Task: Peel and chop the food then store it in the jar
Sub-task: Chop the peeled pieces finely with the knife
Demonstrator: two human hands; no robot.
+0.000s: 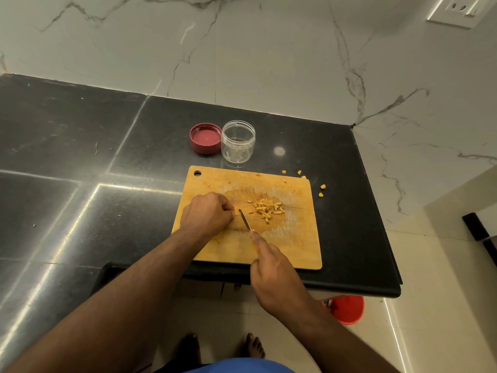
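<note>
A wooden cutting board [293,238] lies on the black counter. A pile of small yellow chopped pieces [266,208] sits at its middle. My left hand [208,214] rests on the board with curled fingers, pinching a small piece of the food at its fingertips; the piece is mostly hidden. My right hand [271,265] grips a knife [244,219] with a yellow handle, forefinger along the blade's back, the blade tip right beside my left fingertips. A clear open jar [238,141] stands behind the board with a few yellow bits inside. Its red lid [205,138] lies upside down to the jar's left.
Stray yellow bits [322,187] lie on the counter off the board's far right corner. The counter's right edge [376,211] drops to a tiled floor, where a red bucket [348,309] stands. A marble wall rises behind, with a socket [462,9] at upper right.
</note>
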